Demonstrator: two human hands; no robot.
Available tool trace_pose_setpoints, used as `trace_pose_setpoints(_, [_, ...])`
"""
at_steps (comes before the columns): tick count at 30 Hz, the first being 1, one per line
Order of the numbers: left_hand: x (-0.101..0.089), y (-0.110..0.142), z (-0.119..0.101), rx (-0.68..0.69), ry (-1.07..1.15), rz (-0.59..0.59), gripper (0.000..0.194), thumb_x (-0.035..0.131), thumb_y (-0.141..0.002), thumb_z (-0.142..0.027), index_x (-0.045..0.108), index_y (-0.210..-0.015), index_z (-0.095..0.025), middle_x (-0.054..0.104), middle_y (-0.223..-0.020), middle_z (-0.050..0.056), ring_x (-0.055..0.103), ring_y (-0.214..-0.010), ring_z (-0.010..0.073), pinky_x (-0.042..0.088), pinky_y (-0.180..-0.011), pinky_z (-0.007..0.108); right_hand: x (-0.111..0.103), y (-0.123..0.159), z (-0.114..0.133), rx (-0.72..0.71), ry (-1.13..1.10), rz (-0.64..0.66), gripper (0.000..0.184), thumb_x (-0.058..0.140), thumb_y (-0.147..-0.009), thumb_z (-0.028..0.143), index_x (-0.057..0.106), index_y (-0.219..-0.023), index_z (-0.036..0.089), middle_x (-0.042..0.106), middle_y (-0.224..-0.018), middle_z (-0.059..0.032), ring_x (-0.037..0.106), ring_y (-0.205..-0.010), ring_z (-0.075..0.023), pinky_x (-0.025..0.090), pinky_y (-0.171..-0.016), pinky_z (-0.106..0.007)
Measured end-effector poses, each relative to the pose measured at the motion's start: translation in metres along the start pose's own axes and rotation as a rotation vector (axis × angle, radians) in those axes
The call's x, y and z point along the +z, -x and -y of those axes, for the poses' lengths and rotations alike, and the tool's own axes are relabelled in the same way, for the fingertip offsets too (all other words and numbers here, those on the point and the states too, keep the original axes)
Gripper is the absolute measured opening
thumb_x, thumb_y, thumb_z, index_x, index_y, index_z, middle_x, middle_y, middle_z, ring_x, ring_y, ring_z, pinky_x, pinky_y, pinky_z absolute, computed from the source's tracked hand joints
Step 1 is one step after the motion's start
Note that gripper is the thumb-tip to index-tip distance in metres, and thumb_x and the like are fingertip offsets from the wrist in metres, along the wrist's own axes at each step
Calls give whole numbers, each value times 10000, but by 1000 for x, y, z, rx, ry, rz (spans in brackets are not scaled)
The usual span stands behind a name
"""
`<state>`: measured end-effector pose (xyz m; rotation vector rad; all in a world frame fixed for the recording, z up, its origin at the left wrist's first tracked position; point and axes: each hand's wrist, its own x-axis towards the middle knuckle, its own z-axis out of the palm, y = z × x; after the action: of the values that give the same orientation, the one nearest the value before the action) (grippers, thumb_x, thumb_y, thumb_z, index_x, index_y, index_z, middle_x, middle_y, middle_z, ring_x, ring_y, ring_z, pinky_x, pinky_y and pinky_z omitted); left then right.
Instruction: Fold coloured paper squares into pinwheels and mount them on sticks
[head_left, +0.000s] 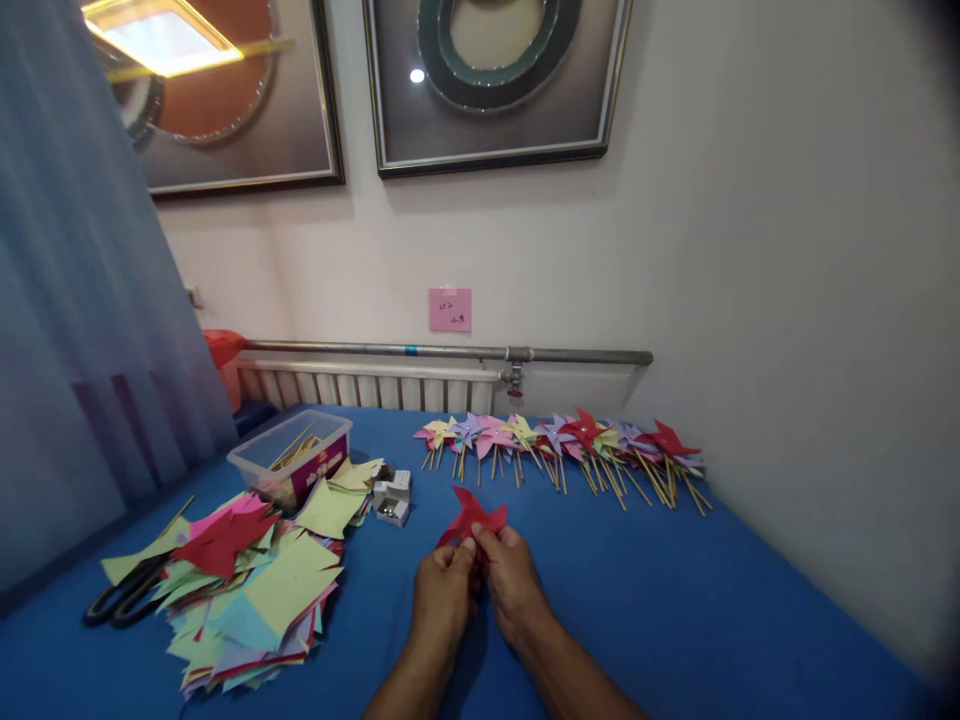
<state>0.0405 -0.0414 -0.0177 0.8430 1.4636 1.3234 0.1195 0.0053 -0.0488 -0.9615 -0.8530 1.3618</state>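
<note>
Above the blue table covering, a red paper pinwheel (471, 512) is pinched between my two hands. My left hand (444, 585) grips its lower left side, thumb on the centre. On the right, my right hand (511, 575) presses its thumb near the same centre, fingers curled behind the paper. Whether a stick or a pin is at the back is hidden by my fingers. Closest to my left hand stand small white boxes (393, 498), one open with shiny small metal pieces inside.
Finished-looking pinwheels on sticks (555, 436) lie in a row at the back. To the left are stacked cut paper squares (262, 600), black-handled scissors (127, 592) and a clear plastic tub (330, 440) holding sticks. A wall, a radiator (360, 385) and a curtain (97, 300) border the table.
</note>
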Motion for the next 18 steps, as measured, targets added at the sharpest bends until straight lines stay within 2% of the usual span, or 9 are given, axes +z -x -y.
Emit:
trace_pose_setpoints(3, [0,3,9,61,-75,32,442,699,-832,-496,499,-557,-215,484,-470,-44,391,-382,93,271,-419,233,-1,0,9,31,-63,-44,277,852,-644,421,657,-693,230,686,-593,28,593,-528,-158,455,-541,-274])
trace_pose_setpoints(6, [-8,9,14,157,-231,157,408,731,-825,-450,524,-573,-205,463,-479,-53,408,-441,100,293,-477,237,-6,-5,17,30,-74,-72,272,881,-615,388,677,-672,218,699,-601,18,613,-549,-160,488,-572,-279])
trace_pose_setpoints(8, [-21,8,6,228,-383,228,314,703,-859,-381,602,-635,-186,534,-526,-33,470,-498,119,317,-516,242,-9,-10,19,33,-66,-92,265,893,-600,370,690,-677,218,700,-601,17,624,-556,-168,507,-587,-290])
trace_pose_setpoints(9, [-31,4,-2,277,-483,222,252,674,-879,-329,646,-679,-179,594,-574,-15,525,-545,134,339,-546,245,-11,-12,19,39,-61,-99,259,895,-597,361,697,-685,218,707,-608,14,631,-560,-172,517,-595,-296])
trace_pose_setpoints(11, [-54,-11,-25,406,-728,113,176,600,-912,-213,717,-787,-176,713,-725,28,639,-696,164,388,-642,252,-11,-15,19,49,-51,-111,249,894,-597,350,704,-691,219,721,-628,6,644,-572,-179,530,-606,-303])
trace_pose_setpoints(12, [-67,-21,-38,424,-876,25,186,578,-928,-201,739,-835,-183,750,-797,52,676,-763,185,403,-676,262,-11,-15,18,54,-47,-115,246,892,-595,346,703,-689,219,725,-634,4,647,-575,-180,532,-608,-304])
trace_pose_setpoints(14, [-89,-45,-60,362,-1162,-146,246,531,-972,-238,766,-919,-191,792,-962,115,728,-905,241,433,-718,285,-11,-15,17,56,-30,-113,241,885,-598,346,700,-686,217,723,-630,4,645,-575,-179,526,-600,-300])
trace_pose_setpoints(16, [-103,-67,-72,272,-1362,-160,310,483,-989,-240,787,-997,-178,797,-1073,166,749,-999,283,469,-750,308,-12,-15,16,46,-4,-102,237,871,-611,355,700,-692,213,708,-613,10,633,-564,-174,510,-585,-293])
trace_pose_setpoints(18, [-108,-82,-74,239,-1438,-125,327,482,-975,-231,799,-1038,-180,798,-1121,174,752,-1053,300,500,-791,326,-12,-16,15,38,19,-93,233,854,-625,365,701,-702,208,693,-600,17,619,-552,-167,489,-565,-284])
